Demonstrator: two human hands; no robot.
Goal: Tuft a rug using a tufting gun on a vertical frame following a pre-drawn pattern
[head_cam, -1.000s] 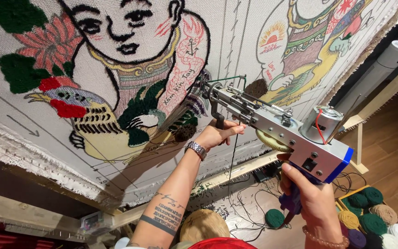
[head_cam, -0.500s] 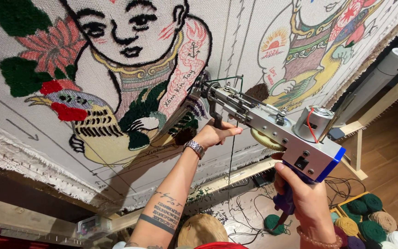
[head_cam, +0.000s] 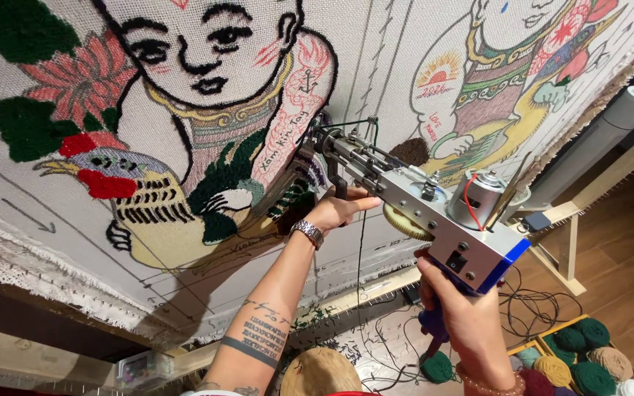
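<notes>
Both hands clamp the tufting gun [head_cam: 420, 209], right hand [head_cam: 460, 315] wrapped round the rear grip, left hand [head_cam: 339, 209] on the front handle, steadying its needle against the stretched cloth [head_cam: 148, 242] near the green patch.

One small package, low at the left

A clear plastic box [head_cam: 139, 367] with colourful contents sits on the wooden frame rail below the cloth's fringed edge, at the bottom left; no labels, signs or screens show.
</notes>
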